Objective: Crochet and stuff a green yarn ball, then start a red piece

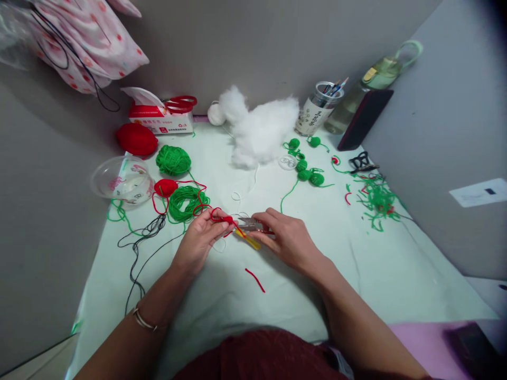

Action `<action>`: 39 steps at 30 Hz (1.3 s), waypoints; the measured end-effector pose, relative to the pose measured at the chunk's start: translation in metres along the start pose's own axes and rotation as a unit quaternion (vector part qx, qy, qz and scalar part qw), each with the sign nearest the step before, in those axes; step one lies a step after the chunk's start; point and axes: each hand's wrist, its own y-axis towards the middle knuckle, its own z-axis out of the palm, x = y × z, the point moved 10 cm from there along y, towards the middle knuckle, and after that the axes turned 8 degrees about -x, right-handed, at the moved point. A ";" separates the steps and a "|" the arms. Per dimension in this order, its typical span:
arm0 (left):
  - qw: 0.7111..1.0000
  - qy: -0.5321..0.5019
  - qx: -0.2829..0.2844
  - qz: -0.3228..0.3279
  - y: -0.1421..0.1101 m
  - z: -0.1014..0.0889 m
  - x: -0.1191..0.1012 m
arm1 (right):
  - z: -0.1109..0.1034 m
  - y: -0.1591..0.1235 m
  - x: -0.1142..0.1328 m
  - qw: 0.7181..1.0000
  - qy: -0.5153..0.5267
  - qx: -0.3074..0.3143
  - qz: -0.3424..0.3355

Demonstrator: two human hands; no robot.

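Observation:
Near the middle of the table my left hand (205, 235) pinches a small piece of red yarn work (225, 219), with loops of red yarn around the fingers. My right hand (287, 236) is closed on small scissors (251, 226), whose grey blades point left and lie close to the red yarn. Just under the blades shows a yellow-handled tool (249, 240); I cannot tell whether it is held or lies on the cloth. A short cut piece of red yarn (255, 280) lies on the cloth nearer to me. A red yarn ball (166, 188) rests to the left.
Green yarn (173, 160), a clear bowl (122, 182) and black cord (137, 248) lie left. White stuffing (263, 129) is at the back, beside a pen jar (317, 108) and a bottle (356, 95). Green crocheted balls (303, 171) and yarn scraps (378, 198) lie right.

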 end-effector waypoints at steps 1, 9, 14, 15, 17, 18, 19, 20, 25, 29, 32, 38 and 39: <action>1.000 -0.002 0.001 -0.004 0.000 0.000 0.000 | 0.002 0.000 0.000 1.000 -0.006 0.001 -0.004; 0.999 -0.013 0.014 -0.027 -0.002 0.004 0.006 | 0.001 0.002 -0.001 0.997 0.070 -0.014 0.022; 0.999 -0.012 0.029 -0.044 -0.006 0.010 0.011 | 0.003 0.001 0.007 0.994 0.108 -0.016 0.026; 0.998 -0.014 0.030 -0.046 -0.006 0.010 0.012 | 0.001 0.002 0.005 0.992 0.118 -0.028 0.036; 0.998 -0.020 0.029 -0.050 -0.006 0.010 0.012 | -0.006 0.002 -0.006 0.988 0.123 -0.070 0.067; 0.998 -0.024 0.027 -0.052 -0.006 0.009 0.012 | -0.011 0.002 -0.014 0.986 0.110 -0.095 0.086; 0.998 -0.029 0.025 -0.054 -0.006 0.008 0.012 | -0.017 0.002 -0.021 0.984 0.085 -0.120 0.101; 0.998 -0.035 0.023 -0.057 -0.006 0.008 0.012 | -0.023 0.002 -0.027 0.983 0.051 -0.144 0.107; 0.995 -0.067 0.014 -0.066 -0.005 0.005 0.014 | -0.024 0.005 -0.004 0.988 -0.051 -0.144 -0.032; 0.994 -0.088 0.015 -0.062 -0.005 0.006 0.013 | 0.002 -0.004 0.040 0.979 -0.050 -0.061 -0.186; 0.993 -0.090 0.030 -0.067 -0.009 0.011 0.014 | 0.000 -0.013 0.062 0.964 -0.027 -0.098 -0.246; 0.994 -0.067 0.074 -0.052 -0.016 0.021 0.012 | -0.015 -0.012 0.060 0.967 0.064 -0.153 -0.195; 0.994 -0.059 0.081 -0.051 -0.017 0.023 0.011 | -0.016 -0.012 0.059 0.966 0.101 -0.149 -0.187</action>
